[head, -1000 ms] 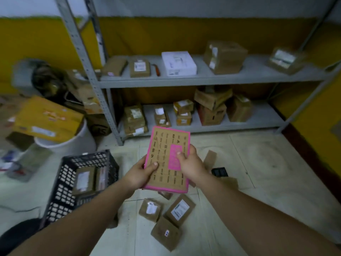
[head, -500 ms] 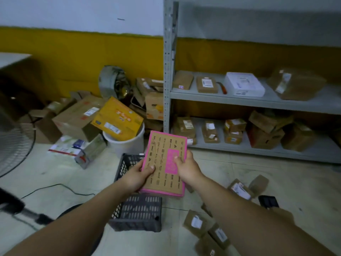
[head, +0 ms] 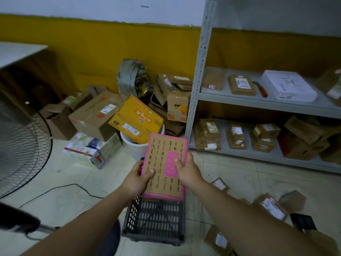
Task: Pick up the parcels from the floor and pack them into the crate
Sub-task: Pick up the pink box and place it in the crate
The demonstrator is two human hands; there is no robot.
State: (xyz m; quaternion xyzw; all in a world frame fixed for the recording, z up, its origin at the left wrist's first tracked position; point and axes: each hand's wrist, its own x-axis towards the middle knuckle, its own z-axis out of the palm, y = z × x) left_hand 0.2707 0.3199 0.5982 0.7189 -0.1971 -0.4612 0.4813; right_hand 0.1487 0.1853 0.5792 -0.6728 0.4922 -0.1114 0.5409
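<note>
Parcel, flat, brown with pink edges, held in both hands over the far rim of the grey crate, near edge just above the crate's opening, far edge pointing toward the white bucket. Left hand on the parcel's left edge, fingers grasping it with the thumb on top. Likewise the right hand on the right edge, fingers grasping, thumb pressed on the pink label. Crate on the floor between the forearms, inside largely hidden by the parcel. Open floor to the left, crossed by a black cable, as far as the fan guard at the left border. Tighter on the right: shelf rack post behind the parcel, small brown parcels scattered on the floor beside the right forearm. Yellow box tilted in the bucket, just beyond the parcel's far edge.
</note>
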